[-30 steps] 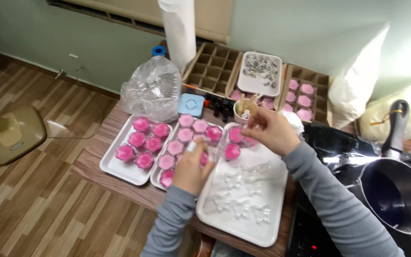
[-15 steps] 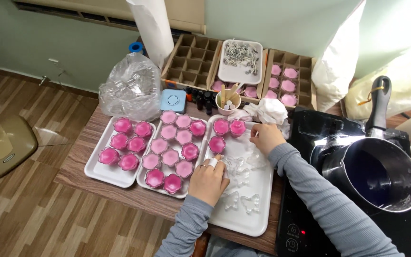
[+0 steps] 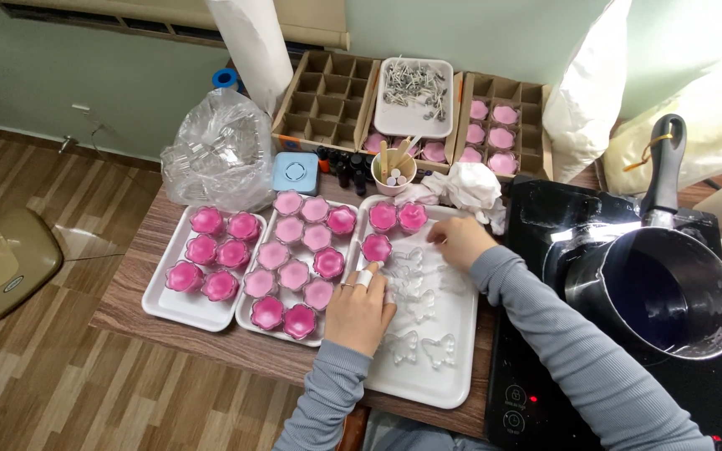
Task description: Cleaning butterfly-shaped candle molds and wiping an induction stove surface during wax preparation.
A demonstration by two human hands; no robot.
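Head camera, looking down: a person in grey sleeves works at a wooden tabletop [image 3: 127, 288] lined with three white trays. The left hand [image 3: 359, 311] rests on the near-left part of the right-hand tray [image 3: 461, 367], fingers loosely together and flat, its grip closed on nothing that can be seen, touching clear butterfly-shaped moulds [image 3: 418, 347]. The right hand [image 3: 460, 240] reaches to the tray's far side, fingers curled down among the empty moulds; whether its grip pinches one cannot be told. Three pink-filled moulds [image 3: 396, 217] stand at that tray's far-left corner, while the rest of its moulds look unfilled. The left tray [image 3: 160, 305] and middle tray [image 3: 248, 313] are packed with pink-filled moulds, so by the look of it most of the pouring is done and one tray remains. At the tabletop's right edge a dark pouring pot [image 3: 658, 292] sits on a black hob [image 3: 545, 392]. Cardboard dividers [image 3: 323, 104] line the far edge.
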